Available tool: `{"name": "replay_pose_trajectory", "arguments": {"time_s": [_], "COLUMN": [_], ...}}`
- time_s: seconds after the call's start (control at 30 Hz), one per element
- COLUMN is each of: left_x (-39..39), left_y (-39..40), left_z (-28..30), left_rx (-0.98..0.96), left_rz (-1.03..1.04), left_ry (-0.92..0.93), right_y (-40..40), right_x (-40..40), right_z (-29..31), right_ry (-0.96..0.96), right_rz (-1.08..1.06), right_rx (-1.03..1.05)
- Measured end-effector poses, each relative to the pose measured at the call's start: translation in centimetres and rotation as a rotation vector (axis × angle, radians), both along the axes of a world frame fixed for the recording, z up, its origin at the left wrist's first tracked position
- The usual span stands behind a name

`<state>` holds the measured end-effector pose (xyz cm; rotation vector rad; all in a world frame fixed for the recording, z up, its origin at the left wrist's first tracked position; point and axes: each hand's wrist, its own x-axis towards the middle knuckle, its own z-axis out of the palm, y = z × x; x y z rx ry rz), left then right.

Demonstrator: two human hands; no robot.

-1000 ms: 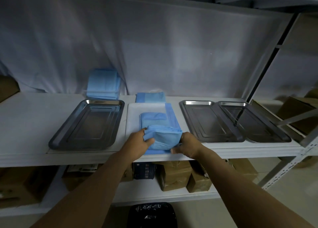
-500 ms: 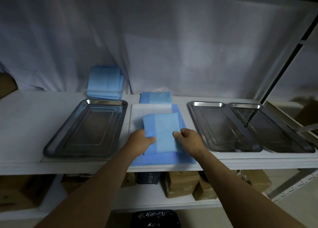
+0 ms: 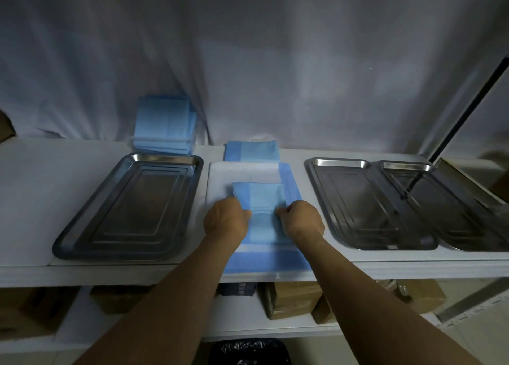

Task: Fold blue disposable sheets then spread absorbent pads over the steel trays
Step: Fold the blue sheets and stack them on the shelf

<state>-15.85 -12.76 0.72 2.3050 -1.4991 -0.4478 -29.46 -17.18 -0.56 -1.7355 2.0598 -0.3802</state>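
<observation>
- The rightmost shiny steel tray [image 3: 451, 210] was cut off at the frame edge (its far corner unseen).
- Both curled hands, left hand [image 3: 224, 221] and right hand [image 3: 301, 218], pinched the folded blue disposable sheet [image 3: 261, 199], lying on the white shelf [image 3: 33, 188] between trays.

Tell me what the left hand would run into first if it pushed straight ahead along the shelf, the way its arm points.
Judging by the forearm's line, the left hand would slide over the white pad and first meet the small folded blue sheet at the back. Depth is unclear; it might pass just left of it, reaching the white backdrop.
</observation>
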Motion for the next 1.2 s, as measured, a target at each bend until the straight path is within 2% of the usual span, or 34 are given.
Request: {"name": "replay_pose_trajectory", "arguments": {"time_s": [0.2, 0.3, 0.37, 0.43, 0.53, 0.6, 0.63, 0.7, 0.8, 1.2], "left_x": [-0.5, -1.0, -1.4, -1.7, -1.5, -1.2, -1.1, -0.9, -1.0, 0.3], "left_y": [0.0, 0.3, 0.0, -0.4, -0.8, -0.8, -0.9, -0.9, -1.1, -1.4], "left_z": [0.1, -0.1, -0.7, -1.3, -2.0, -2.3, -2.3, -2.2, -2.6, -2.7], "left_rx": [-0.049, -0.218, -0.296, -0.179, 0.035, 0.068, 0.069, 0.078, 0.107, 0.128], "left_rz": [0.024, -0.033, -0.241, -0.444, -0.519, -0.538, -0.549, -0.554, -0.544, -0.451], "left_ry": [0.002, -0.215, -0.340, -0.308, -0.244, -0.263, -0.255, -0.212, -0.186, -0.188], "right_y": [-0.1, -0.1, -0.1, -0.1, 0.4, 0.7, 0.8, 1.0, 0.3, -0.6], "right_x": [0.3, 0.3, 0.3, 0.2, 0.2, 0.6, 1.1, 2.0, 1.9, 0.8], "right_z": [0.1, 0.2, 0.3, 0.5, 0.8, 0.9, 0.9, 0.6, -0.1, -1.2], "right_ry": [0.022, 0.012, 0.000, 0.004, 0.080, 0.037, 0.012, 0.023, 0.045, 0.179], "right_rz": [-0.007, 0.001, 0.012, 0.022, 0.052, 0.256, 0.413, 0.634, 0.645, 0.535], "right_rx": [-0.005, -0.004, -0.005, -0.006, -0.162, -0.360, -0.373, -0.224, -0.018, 0.012]}}
